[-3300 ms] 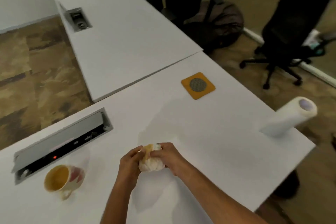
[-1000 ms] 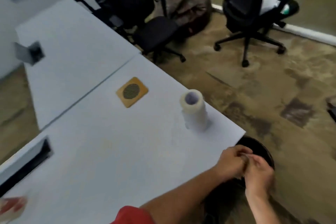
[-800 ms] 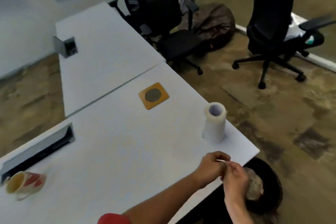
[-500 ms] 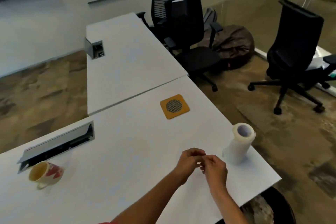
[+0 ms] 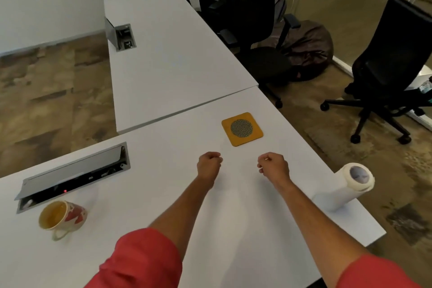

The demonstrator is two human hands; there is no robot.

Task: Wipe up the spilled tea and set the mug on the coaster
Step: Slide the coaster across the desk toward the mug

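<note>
1. Both hands hover above the white desk top (image 5: 163,194), just short of the square orange coaster with a round dark mesh centre (image 5: 242,129). The left hand (image 5: 208,165) has its fingers curled into a loose fist and nothing shows inside it. The right hand (image 5: 274,165) is curled the same way; a small pale speck sits at its fingertips, too small to say whether it is a scrap of paper or a glint.

2. The cream ceramic mug with red flower print (image 5: 62,217) lies on its side at the near left of the desk, mouth toward the camera and handle down on the surface, well apart from the coaster. A yellowish film lines its inside. By my reading, it lies that way because it is what tipped the tea.

3. The white roll of paper towel (image 5: 343,188) stands upright near the desk's right edge, within easy reach of the right hand, likely kept there for wiping.

4. No wet patch is visible on the desk, so the wiping seems finished and the mug step not yet done.

5. The open grey cable box set into the desk (image 5: 72,174) is dark inside apart from one red light. The person's body below the red sleeves (image 5: 140,262) is cut off.
</note>
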